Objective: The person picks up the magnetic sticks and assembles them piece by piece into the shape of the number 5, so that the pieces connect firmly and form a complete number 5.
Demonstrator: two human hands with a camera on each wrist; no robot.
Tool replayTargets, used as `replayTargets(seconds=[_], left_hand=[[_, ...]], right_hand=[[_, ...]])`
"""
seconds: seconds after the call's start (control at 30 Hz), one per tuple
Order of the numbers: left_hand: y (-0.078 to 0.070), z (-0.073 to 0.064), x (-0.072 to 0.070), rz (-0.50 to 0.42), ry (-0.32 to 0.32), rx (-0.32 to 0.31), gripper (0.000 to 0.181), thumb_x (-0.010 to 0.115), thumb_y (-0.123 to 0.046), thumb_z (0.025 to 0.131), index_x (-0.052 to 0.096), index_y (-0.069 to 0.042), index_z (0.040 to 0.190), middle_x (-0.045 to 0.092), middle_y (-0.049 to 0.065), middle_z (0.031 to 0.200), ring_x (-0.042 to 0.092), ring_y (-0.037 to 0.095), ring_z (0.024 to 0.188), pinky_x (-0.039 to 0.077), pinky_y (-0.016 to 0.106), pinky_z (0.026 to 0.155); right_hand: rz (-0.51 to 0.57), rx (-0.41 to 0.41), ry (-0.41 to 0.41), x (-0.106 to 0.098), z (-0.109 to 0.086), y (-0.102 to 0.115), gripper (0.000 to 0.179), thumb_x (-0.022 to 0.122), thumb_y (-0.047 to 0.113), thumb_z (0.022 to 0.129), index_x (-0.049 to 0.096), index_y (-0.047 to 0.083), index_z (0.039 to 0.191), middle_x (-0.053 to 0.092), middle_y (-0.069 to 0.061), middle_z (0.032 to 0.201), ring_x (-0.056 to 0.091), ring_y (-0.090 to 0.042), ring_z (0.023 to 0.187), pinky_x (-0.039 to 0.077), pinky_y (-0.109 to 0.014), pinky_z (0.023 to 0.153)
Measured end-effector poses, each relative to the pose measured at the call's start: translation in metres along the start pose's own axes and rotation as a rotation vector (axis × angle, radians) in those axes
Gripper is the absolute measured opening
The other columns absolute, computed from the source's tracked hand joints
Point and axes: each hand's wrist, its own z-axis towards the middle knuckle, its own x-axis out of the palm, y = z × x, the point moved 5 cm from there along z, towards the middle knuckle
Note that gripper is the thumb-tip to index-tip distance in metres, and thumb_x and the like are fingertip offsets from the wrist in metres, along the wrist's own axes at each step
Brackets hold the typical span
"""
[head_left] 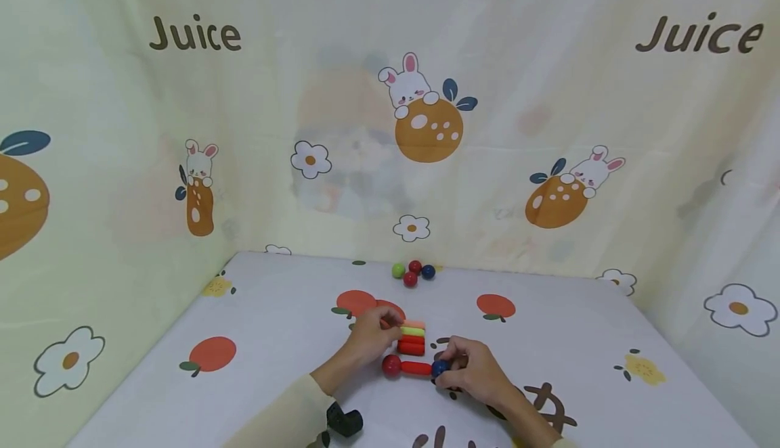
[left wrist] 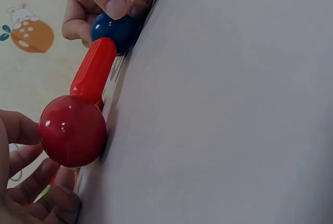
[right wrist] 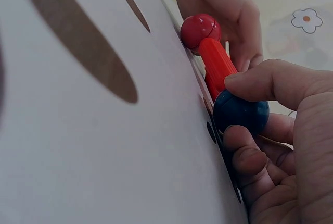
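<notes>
A red rod (head_left: 417,368) lies on the table with a red ball (head_left: 392,366) at its left end and a dark blue ball (head_left: 439,368) at its right end. My right hand (head_left: 474,371) pinches the blue ball between thumb and fingers, close over the tabletop. Just behind this piece sits a row of short rods: orange (head_left: 414,324), lime green (head_left: 413,331) and red (head_left: 411,349). My left hand (head_left: 372,335) is at the left ends of that row, fingers loosely bent. In the left wrist view its fingers (left wrist: 31,182) spread beside the red ball, partly hiding the rods.
Farther back on the table stand loose balls: a green ball (head_left: 398,271), two red balls (head_left: 410,279) and a blue ball (head_left: 428,272). A printed cloth (head_left: 548,367) covers the table. Behind and beside it hang curtains (head_left: 341,197) with rabbit and fruit prints.
</notes>
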Motion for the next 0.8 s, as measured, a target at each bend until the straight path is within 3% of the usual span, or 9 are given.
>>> replayTargets(seconds=[0.4,0.7,0.8], left_hand=[[0.006,0.020,0.010,0.120,-0.010,-0.069,0.021,0.074,-0.018,0.090,0.069,-0.014,0.110,0.058,0.000,0.101,0.055,0.018,0.096,0.054,0.032,0.077],[0.008,0.012,0.004,-0.004,0.100,-0.001,0.017,0.083,-0.014,0.084,0.072,-0.019,0.096,0.062,0.000,0.097,0.056,0.020,0.093,0.051,0.032,0.078],[0.012,0.008,0.002,-0.007,0.131,0.014,0.014,0.085,-0.016,0.083,0.074,-0.022,0.091,0.063,-0.002,0.095,0.056,0.020,0.093,0.049,0.032,0.077]], right_hand=[[0.023,0.003,0.016,0.003,-0.001,-0.003,0.027,0.085,0.015,0.077,0.064,0.006,0.091,0.071,-0.007,0.103,0.060,-0.023,0.076,0.054,-0.031,0.063],[0.014,-0.034,0.009,-0.001,-0.001,0.002,0.026,0.085,0.012,0.078,0.064,0.006,0.091,0.071,-0.008,0.105,0.059,-0.022,0.073,0.053,-0.029,0.060],[0.028,-0.032,0.009,-0.001,-0.001,0.001,0.025,0.084,0.011,0.078,0.064,0.005,0.092,0.071,-0.008,0.108,0.059,-0.022,0.074,0.052,-0.029,0.059]])
